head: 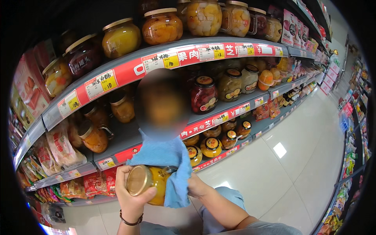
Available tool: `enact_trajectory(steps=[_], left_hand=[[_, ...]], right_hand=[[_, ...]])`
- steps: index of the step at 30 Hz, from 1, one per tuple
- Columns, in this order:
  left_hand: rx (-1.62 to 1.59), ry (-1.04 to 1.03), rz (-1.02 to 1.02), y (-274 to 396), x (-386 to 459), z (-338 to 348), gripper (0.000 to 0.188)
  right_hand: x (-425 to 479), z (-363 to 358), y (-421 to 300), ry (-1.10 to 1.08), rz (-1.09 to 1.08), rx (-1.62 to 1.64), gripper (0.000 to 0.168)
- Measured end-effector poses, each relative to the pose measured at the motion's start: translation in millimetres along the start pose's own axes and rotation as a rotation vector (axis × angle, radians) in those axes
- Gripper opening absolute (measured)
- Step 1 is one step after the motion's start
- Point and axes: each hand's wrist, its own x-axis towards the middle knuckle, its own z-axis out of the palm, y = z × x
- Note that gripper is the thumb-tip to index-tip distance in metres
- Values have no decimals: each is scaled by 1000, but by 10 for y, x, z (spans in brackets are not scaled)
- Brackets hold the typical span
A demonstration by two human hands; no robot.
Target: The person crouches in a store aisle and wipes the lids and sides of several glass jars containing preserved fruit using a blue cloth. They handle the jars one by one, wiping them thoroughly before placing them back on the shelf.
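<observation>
My left hand grips a glass jar of yellow fruit near its gold lid. The jar lies tilted on its side, lid toward the left, with a clear handle at its upper right. A light blue cloth drapes over the jar's right end. My right hand holds the cloth at its right edge; most of the fingers are hidden behind it. A blurred round patch hides the part of the shelf just above the cloth.
Canned-fruit jars line the upper shelf. Other jars stand on the middle shelf, with smaller jars below. Bagged snacks fill the left. A tiled aisle floor lies right, bordered by another stocked shelf.
</observation>
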Motion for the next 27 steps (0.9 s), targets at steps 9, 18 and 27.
enact_trajectory(steps=[9, 18, 27], left_hand=[[-322, 384, -14, -281, -169, 203, 53], [-602, 428, 82, -511, -117, 119, 54], [-731, 36, 55, -640, -37, -277, 58]], right_hand=[[-56, 608, 650, 508, -515, -189, 49], [98, 355, 584, 341, -493, -341, 33], [88, 386, 640, 37, 153, 528, 48]])
